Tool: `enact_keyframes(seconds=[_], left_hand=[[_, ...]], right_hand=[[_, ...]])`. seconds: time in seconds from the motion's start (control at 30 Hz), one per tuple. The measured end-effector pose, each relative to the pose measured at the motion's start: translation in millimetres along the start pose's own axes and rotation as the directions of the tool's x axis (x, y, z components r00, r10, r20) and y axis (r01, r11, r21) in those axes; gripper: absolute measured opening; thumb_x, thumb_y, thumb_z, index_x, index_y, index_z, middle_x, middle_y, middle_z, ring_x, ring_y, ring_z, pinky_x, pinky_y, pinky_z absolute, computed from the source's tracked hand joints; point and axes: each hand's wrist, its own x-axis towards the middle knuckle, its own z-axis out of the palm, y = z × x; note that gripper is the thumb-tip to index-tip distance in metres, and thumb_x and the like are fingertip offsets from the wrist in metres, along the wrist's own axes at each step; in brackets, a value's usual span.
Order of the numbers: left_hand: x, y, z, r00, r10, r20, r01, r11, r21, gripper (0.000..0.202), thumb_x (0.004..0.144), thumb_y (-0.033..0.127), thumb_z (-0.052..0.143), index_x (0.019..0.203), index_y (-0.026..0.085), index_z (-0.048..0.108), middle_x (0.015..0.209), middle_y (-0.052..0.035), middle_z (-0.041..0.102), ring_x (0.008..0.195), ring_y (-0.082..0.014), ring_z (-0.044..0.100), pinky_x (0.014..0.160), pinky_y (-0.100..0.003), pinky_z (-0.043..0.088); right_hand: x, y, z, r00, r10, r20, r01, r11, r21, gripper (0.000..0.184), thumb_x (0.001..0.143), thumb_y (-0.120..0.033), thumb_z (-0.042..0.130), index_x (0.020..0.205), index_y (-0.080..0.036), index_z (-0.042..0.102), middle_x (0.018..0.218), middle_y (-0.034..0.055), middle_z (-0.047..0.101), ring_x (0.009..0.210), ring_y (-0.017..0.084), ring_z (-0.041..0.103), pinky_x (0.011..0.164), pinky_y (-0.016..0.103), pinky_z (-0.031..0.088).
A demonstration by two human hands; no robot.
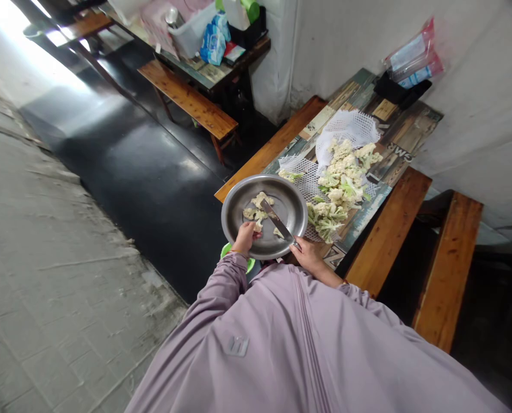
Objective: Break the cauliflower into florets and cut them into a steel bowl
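In front of my body is a round steel basin (229, 213) with several cauliflower florets (262, 199) on its bottom. My left hand (245, 237) reaches over the near left rim, its fingers closed on a small cauliflower piece (258, 227). At the right rim my right hand (306, 252) grips the handle of a knife (277, 221). Its blade slants up and left across the basin, with the tip by the florets. To the right, a heap of cut cauliflower (344, 178) lies on white foam netting (346, 126) on the table.
The patchwork-print table (404, 129) carries a black holder (400, 89) with a plastic packet (415, 54). Wooden benches (380, 235) flank it. Part of a green container (251, 265) shows under the basin. Behind stands another table with a tub (191, 31) and a blue packet (215, 39).
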Motion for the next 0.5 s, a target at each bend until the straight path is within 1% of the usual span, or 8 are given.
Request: enact_keyframes(seconds=[0.1, 0.17, 0.27, 0.37, 0.5], left_hand=[[-9.9, 5.2, -10.8, 0.999, 0.018, 0.03, -0.017, 0.999, -0.032, 0.019, 0.076, 0.028, 0.064, 0.091, 0.017, 0.058, 0.068, -0.0004, 0.065, 0.054, -0.0111, 0.061, 0.047, -0.019, 0.036], [-18.6, 9.4, -16.7, 0.998, 0.021, 0.066, -0.017, 0.998, -0.062, 0.022, 0.073, 0.027, 0.062, 0.093, 0.017, 0.059, 0.074, -0.0018, 0.068, 0.057, -0.0116, 0.062, 0.046, -0.02, 0.032], [-30.7, 16.0, -21.3, 0.992, 0.018, 0.123, -0.004, 0.994, -0.107, 0.025, 0.07, 0.027, 0.06, 0.093, 0.018, 0.06, 0.075, -0.0022, 0.068, 0.058, -0.0128, 0.061, 0.047, -0.021, 0.031], [-39.3, 21.5, -23.0, 0.987, 0.032, 0.157, -0.008, 0.989, -0.149, 0.022, 0.068, 0.028, 0.059, 0.089, 0.019, 0.06, 0.073, -0.0006, 0.066, 0.058, -0.0122, 0.058, 0.049, -0.022, 0.033], [-44.6, 26.5, -27.5, 0.981, 0.058, 0.185, -0.021, 0.981, -0.194, 0.016, 0.069, 0.028, 0.059, 0.083, 0.019, 0.06, 0.07, 0.0001, 0.063, 0.058, -0.011, 0.055, 0.052, -0.023, 0.035]], right_hand=[[-0.7, -1.4, 2.2, 1.0, -0.027, 0.001, 0.027, 1.0, 0.01, 0.034, 0.092, -0.034, 0.052, 0.119, -0.02, 0.068, 0.11, 0.0109, 0.076, 0.098, 0.023, 0.072, 0.091, 0.034, 0.054], [-1.7, -1.3, 4.1, 0.999, -0.033, 0.009, 0.033, 0.999, 0.008, 0.035, 0.091, -0.033, 0.053, 0.121, -0.022, 0.067, 0.116, 0.0103, 0.075, 0.104, 0.024, 0.071, 0.096, 0.037, 0.053], [-3.0, -0.9, 8.7, 0.998, -0.05, 0.04, 0.05, 0.999, -0.001, 0.035, 0.09, -0.031, 0.054, 0.122, -0.024, 0.067, 0.119, 0.0081, 0.074, 0.107, 0.024, 0.071, 0.099, 0.039, 0.053], [-4.2, -3.6, 12.7, 0.994, -0.088, 0.059, 0.088, 0.996, -0.002, 0.035, 0.091, -0.031, 0.053, 0.123, -0.025, 0.066, 0.121, 0.0065, 0.073, 0.109, 0.023, 0.071, 0.1, 0.039, 0.054], [-7.8, -19.7, 10.0, 0.989, -0.139, 0.048, 0.14, 0.99, 0.002, 0.037, 0.093, -0.033, 0.051, 0.126, -0.025, 0.065, 0.125, 0.0073, 0.072, 0.114, 0.023, 0.069, 0.103, 0.039, 0.052]])
